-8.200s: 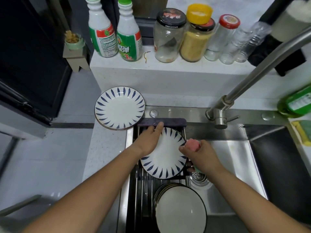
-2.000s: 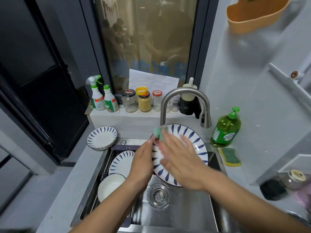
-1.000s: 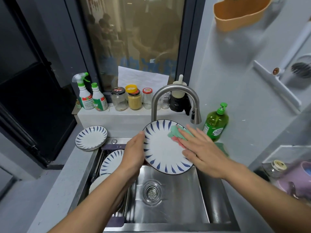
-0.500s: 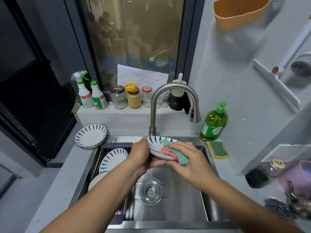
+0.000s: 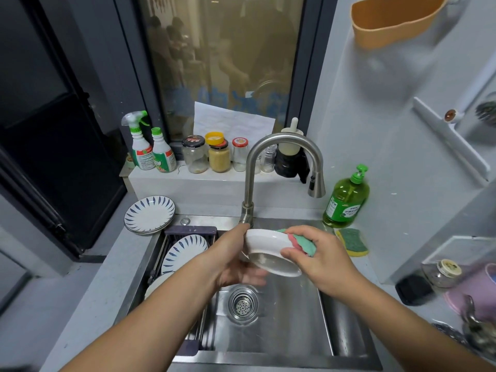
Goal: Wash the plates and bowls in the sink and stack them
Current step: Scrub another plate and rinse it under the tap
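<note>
Over the steel sink (image 5: 281,328) my left hand (image 5: 230,259) grips a white plate (image 5: 268,253) by its left rim, tilted so its plain underside faces me. My right hand (image 5: 319,256) holds a green and pink sponge cloth (image 5: 300,241) against the plate's right edge, thumb under the rim. On the rack (image 5: 188,232) in the sink's left part lies a blue-patterned plate (image 5: 182,251), with a white dish (image 5: 158,284) below it, partly hidden by my left forearm. A stack of blue-patterned plates (image 5: 149,214) sits on the counter at the back left.
The curved tap (image 5: 271,167) arches just behind the plate. A green soap bottle (image 5: 346,200) and a yellow-green sponge (image 5: 351,241) sit right of the sink. Spray bottles (image 5: 150,154) and jars (image 5: 214,155) line the back ledge. Dark and pink items crowd the right counter.
The plate has been turned over: a second ago its patterned face was toward me, now its white underside is. My right hand moved with the cloth to the plate's right rim.
</note>
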Tool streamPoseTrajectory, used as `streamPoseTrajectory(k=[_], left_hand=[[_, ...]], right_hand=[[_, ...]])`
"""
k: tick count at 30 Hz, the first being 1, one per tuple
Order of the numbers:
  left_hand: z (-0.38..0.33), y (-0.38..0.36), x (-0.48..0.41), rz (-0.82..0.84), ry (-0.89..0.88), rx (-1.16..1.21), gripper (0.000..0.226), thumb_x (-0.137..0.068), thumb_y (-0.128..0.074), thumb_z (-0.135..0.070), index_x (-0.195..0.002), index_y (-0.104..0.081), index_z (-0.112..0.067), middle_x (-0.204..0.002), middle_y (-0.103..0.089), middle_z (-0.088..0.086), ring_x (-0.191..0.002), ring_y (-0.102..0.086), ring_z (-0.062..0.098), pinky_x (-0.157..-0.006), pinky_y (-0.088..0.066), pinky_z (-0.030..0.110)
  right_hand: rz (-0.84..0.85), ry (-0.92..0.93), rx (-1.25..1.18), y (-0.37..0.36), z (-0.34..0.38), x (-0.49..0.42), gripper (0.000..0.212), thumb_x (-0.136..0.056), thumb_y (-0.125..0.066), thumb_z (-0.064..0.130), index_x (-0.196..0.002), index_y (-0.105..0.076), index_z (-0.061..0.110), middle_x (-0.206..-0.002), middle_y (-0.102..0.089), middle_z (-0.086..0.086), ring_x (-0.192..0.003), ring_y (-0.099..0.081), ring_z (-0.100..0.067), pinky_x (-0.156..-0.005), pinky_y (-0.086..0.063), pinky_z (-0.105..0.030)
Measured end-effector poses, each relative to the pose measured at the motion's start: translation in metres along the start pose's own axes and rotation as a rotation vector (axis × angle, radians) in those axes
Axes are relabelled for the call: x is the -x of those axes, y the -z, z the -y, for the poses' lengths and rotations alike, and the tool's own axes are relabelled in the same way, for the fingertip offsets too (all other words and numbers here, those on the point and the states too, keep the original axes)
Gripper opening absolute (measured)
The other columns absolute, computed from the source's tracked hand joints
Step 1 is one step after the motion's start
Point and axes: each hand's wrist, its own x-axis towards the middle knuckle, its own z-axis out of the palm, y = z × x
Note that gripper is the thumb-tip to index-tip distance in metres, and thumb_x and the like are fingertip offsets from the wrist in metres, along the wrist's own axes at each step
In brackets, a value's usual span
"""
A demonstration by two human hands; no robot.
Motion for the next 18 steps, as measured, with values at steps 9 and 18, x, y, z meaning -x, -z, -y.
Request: streamPoseTrajectory(k=[9,18], left_hand=[[0.022,0.024,-0.008,0.05,-0.633,-0.36,0.065,-0.062,-0.093,-0.047,-0.114,-0.067,-0.017,-0.11,-0.076,0.007,-0.104,-0.073,0.025,-0.096,-0.058,0.048],[0.024,0.009,-0.008,0.022,-0.715,-0.091,0.047,-0.059,-0.094,-0.025,-0.097,-0.071,-0.01,-0.097,-0.078,0.016,-0.086,-0.073,0.026,-0.073,-0.058,0.037]], right_hand=[[-0.107,-0.346,-0.563,0.018,-0.015,-0.009,0.049,-0.067,-0.089,0.013,-0.112,-0.071,0.013,-0.116,-0.072,-0.009,-0.119,-0.064,-0.021,-0.101,-0.051,-0.038],[-0.316,-0.013,-0.164,0.007,0.004,-0.005,0.032,-0.094,-0.064,0.036,-0.125,-0.059,0.039,-0.128,-0.059,0.026,-0.123,-0.053,0.002,-0.107,-0.042,-0.03]])
